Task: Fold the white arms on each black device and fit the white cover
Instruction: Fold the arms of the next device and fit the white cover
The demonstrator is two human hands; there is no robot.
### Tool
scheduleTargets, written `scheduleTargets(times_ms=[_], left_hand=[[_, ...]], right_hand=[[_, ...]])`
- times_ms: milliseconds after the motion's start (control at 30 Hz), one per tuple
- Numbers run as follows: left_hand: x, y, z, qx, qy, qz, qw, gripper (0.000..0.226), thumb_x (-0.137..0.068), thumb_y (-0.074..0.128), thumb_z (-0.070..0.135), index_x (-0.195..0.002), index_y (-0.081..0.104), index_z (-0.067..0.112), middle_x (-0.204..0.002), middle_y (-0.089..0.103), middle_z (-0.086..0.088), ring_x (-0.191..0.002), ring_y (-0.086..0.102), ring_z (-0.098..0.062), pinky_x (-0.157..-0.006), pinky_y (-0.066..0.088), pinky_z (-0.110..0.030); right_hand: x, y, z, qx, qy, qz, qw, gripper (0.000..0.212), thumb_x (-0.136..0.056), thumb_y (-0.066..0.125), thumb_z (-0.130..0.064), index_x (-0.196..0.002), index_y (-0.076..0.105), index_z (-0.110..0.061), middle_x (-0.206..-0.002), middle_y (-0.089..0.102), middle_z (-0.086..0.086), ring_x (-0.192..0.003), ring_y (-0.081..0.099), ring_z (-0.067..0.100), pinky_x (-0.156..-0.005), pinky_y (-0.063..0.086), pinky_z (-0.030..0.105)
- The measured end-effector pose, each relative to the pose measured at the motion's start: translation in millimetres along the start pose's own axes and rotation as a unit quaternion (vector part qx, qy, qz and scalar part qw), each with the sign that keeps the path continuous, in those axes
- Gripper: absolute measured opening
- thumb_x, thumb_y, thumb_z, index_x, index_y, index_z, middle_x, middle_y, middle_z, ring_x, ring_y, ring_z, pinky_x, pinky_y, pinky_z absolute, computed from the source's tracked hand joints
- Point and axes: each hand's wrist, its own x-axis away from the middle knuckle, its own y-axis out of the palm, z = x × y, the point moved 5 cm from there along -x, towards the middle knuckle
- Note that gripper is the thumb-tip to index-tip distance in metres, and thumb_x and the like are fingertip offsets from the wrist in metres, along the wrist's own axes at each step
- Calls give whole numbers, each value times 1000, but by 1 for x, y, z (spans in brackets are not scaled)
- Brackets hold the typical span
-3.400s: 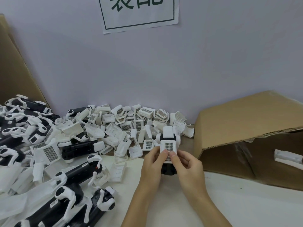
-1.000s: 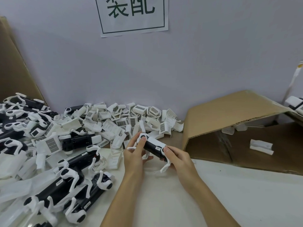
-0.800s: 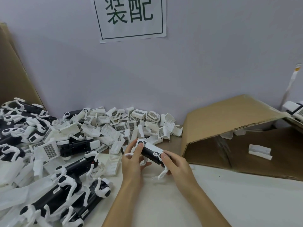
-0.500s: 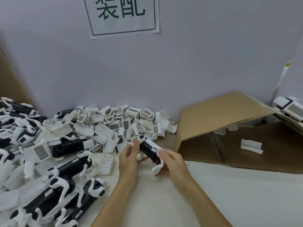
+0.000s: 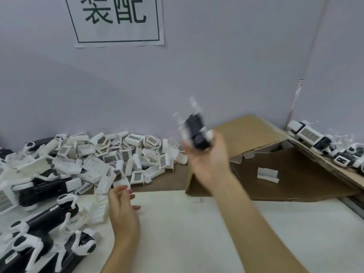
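Note:
My right hand (image 5: pixel 208 156) is raised above the table and grips a black device (image 5: pixel 196 131) with white arms; both are blurred by motion, and the arms' position cannot be made out. My left hand (image 5: pixel 123 207) hovers low over the white table (image 5: pixel 197 233) with relaxed fingers, holding nothing. A heap of white covers (image 5: pixel 122 154) lies along the wall behind it. More black devices with white arms (image 5: pixel 45 219) are piled at the left.
A cardboard flap (image 5: pixel 246 133) and brown sheet (image 5: pixel 295 174) sit at the right, with one white part (image 5: pixel 267 174) lying on it. Several devices with covers fitted (image 5: pixel 315 137) rest on a cardboard ledge at the far right. A paper sign (image 5: pixel 116 20) hangs on the wall.
My right hand has lifted the black device up and to the right, away from my left hand. My left hand has let go of it and stays low over the table.

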Motion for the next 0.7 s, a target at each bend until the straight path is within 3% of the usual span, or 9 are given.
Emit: scheduleTargets(times_ms=[67,133,167,233,300,367,433,533,700], left_hand=[[1,1,-1,-15,1,-15,1000,20,-104,38,13,-99,53,25,-98,59,4,-85,58,-10,-74,48,-43],[1,6,0,-29,8,-37,999,23,-104,39,13,-96,53,29,-99,59,4,-90,58,-12,-70,47,-39],[1,9,1,-36,12,-50,998,24,-104,39,13,-96,53,30,-99,59,5,-92,58,-13,-69,46,-38],[2,14,2,-48,19,-76,996,23,-105,40,13,-98,55,29,-101,59,7,-93,59,-14,-68,45,-37],[4,17,2,-66,22,-96,993,23,-104,42,12,-96,58,26,-98,62,7,-91,61,-16,-69,46,-37],[7,18,3,-84,27,-111,990,24,-101,45,7,-89,61,20,-89,65,3,-86,62,-19,-69,45,-37],[9,18,5,-105,36,-127,986,26,-97,47,-1,-81,63,14,-78,65,0,-79,62,-21,-67,45,-36],[12,19,8,-149,46,-140,978,28,-91,51,-5,-75,63,13,-71,65,0,-75,63,-23,-68,48,-38],[12,19,11,-179,58,-140,972,26,-88,53,-5,-74,62,15,-72,65,2,-73,60,-9,-65,46,-19]], right_hand=[[-15,8,-58,-45,-97,43,993,32,-97,43,-23,-117,63,-6,-112,65,20,-96,64,31,-78,57,38],[-22,5,-93,-64,-105,65,990,64,-104,35,-50,-154,27,-11,-152,35,26,-139,38,45,-105,44,58],[-21,2,-96,-47,-93,59,993,72,-103,35,-55,-158,16,-14,-158,23,27,-145,26,48,-109,39,62],[-14,-11,-73,56,-63,71,994,59,-105,37,-44,-146,35,-2,-141,46,28,-133,45,46,-98,50,53],[3,-26,-22,194,-32,75,978,26,-104,44,-20,-105,60,0,-98,66,20,-92,71,34,-72,58,35],[20,-48,37,316,26,70,946,17,-99,49,-5,-95,65,0,-79,70,15,-65,70,24,-59,54,27],[33,-72,84,421,70,45,903,20,-101,47,-1,-102,67,-3,-80,72,12,-59,69,18,-57,53,24],[43,-84,106,553,30,-1,833,29,-98,48,-1,-101,72,-16,-80,73,4,-62,70,12,-61,54,22],[40,-84,100,577,9,-15,817,36,-93,49,7,-90,73,-19,-76,73,4,-63,71,15,-62,55,22]])
